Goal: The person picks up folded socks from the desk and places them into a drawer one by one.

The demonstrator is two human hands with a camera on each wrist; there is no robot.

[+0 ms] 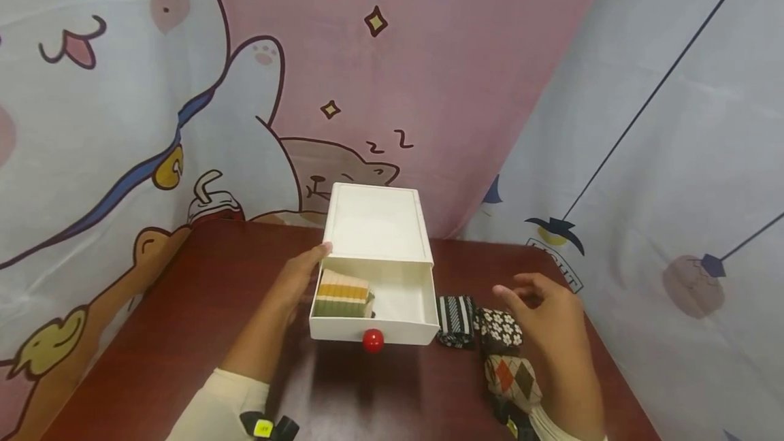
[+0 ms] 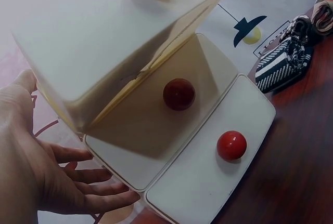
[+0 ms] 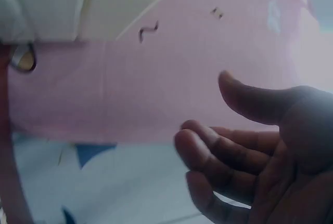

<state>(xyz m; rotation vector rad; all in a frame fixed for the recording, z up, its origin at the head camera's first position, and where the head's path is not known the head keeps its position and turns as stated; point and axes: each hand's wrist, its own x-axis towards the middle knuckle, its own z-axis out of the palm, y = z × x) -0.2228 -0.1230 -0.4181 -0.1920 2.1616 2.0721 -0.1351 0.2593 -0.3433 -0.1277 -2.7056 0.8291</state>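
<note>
Backdrop: cartoon-printed cloth [image 1: 459,53] hangs behind and to the right of a dark reddish desk [image 1: 208,298].
White cabinet: it [image 1: 376,223] stands on the desk with the knob side facing the person, which probably keeps the drawers within easy reach.
Top drawer: pulled out [image 1: 404,334], red knob [image 1: 373,340] foremost, leaving its inside exposed from above; the lower drawers [image 2: 252,112] are closed.
Striped sock bundle: folded, it [image 1: 341,295] lies against the drawer's left side, so the right part is bare.
Left hand: fingers extended and spread along the cabinet's left side [image 1: 300,278], gripping nothing; this contact likely steadies the light-looking box.
Right hand: empty, loosely bent, thumb apart from the fingers [image 1: 548,308], raised near the bundles outside, a posture that seems suited to picking.
Bundles outside: black-and-white one [image 1: 456,318] just beside the drawer, flowered one [image 1: 501,327] next, argyle one [image 1: 514,380] nearest the person, apparently grouped for right-side reach.
</note>
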